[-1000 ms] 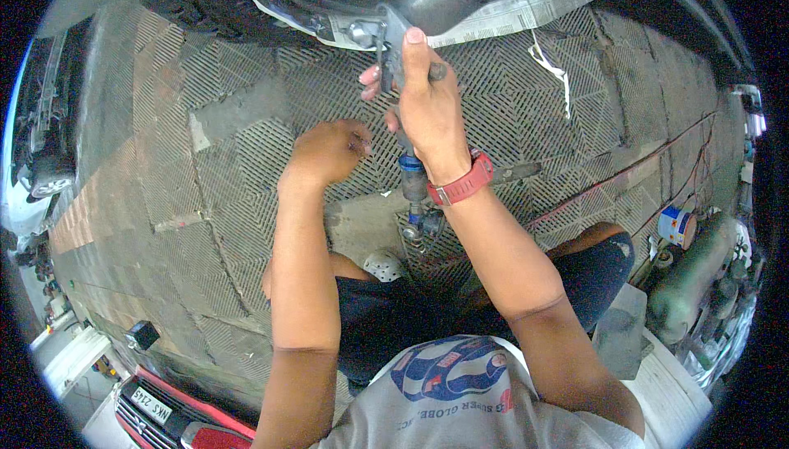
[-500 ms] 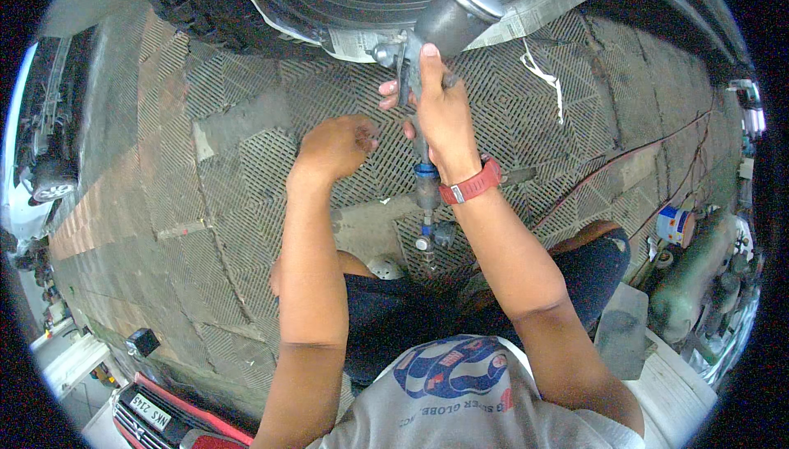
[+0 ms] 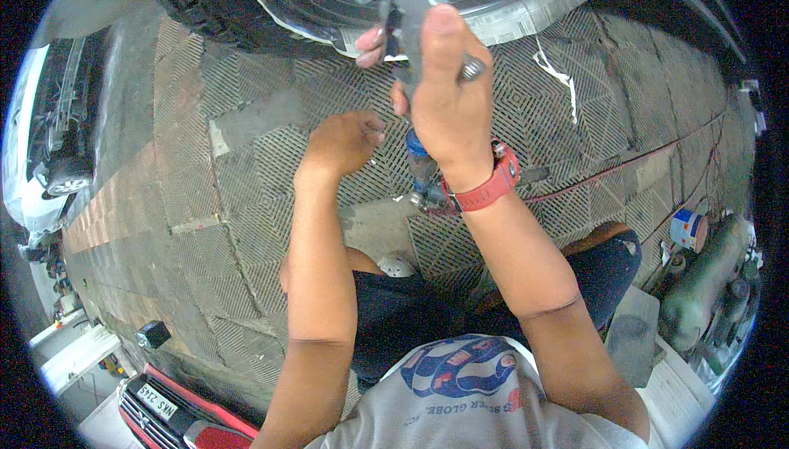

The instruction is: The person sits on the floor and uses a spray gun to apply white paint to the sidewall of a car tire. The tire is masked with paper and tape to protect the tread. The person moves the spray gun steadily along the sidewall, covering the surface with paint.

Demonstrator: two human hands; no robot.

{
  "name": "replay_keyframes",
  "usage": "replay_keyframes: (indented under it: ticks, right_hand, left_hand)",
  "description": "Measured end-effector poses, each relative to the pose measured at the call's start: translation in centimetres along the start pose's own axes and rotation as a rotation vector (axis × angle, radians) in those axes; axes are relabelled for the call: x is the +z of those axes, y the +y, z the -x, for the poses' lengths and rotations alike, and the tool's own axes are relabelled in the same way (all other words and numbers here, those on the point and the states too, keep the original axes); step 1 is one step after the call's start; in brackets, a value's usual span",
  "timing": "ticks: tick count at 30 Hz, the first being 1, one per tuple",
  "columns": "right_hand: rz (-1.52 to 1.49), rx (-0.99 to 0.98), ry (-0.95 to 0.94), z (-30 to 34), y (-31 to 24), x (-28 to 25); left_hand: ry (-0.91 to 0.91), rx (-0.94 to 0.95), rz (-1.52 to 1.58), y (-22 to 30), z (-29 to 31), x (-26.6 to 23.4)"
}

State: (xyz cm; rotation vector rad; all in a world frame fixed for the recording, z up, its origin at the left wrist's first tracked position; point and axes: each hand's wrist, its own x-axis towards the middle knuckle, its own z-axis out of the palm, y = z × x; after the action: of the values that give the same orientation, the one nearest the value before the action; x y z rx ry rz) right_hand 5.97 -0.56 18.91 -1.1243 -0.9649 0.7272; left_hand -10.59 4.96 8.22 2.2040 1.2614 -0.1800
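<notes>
My right hand point(image 3: 452, 112), a red watch on its wrist, is wrapped round the grip of a grey spray gun point(image 3: 413, 46). The gun's nozzle points left, in front of the wheel rim point(image 3: 316, 5); its cup is blurred and partly cut off by the top edge. Below the grip hangs a blue-banded air fitting point(image 3: 417, 145), partly behind the wrist. To the left, my left hand point(image 3: 339, 147) hovers over the floor with its fingers curled in. Nothing shows in it, and it is apart from the gun. Newspaper point(image 3: 501, 30) lines the wheel's lower edge.
A black treaded tyre point(image 3: 185, 9) stands at the far left of the wheel. A thin red hose point(image 3: 608, 174) crosses the ridged floor mats point(image 3: 255, 178) to the right, near a white strip point(image 3: 560, 79). A paint can point(image 3: 689, 230) and a green tank point(image 3: 699, 285) stand at right.
My right hand has raised the spray gun up toward me and over the wheel, its nozzle shifting up and left. The fitting has swung with it. My left hand has barely moved.
</notes>
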Motion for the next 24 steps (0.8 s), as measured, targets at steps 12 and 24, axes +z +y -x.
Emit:
replay_keyframes:
  ticks: [12,24]
  right_hand:
    - [-0.033,0.192,-0.092,1.1,1.6,0.3]
    - [-0.140,-0.036,-0.030,0.2,2.2,-0.9]
  left_hand:
    - [-0.049,0.008,-0.052,0.3,-0.7,0.4]
    - [-0.016,-0.002,-0.106,1.0,0.1,0.4]
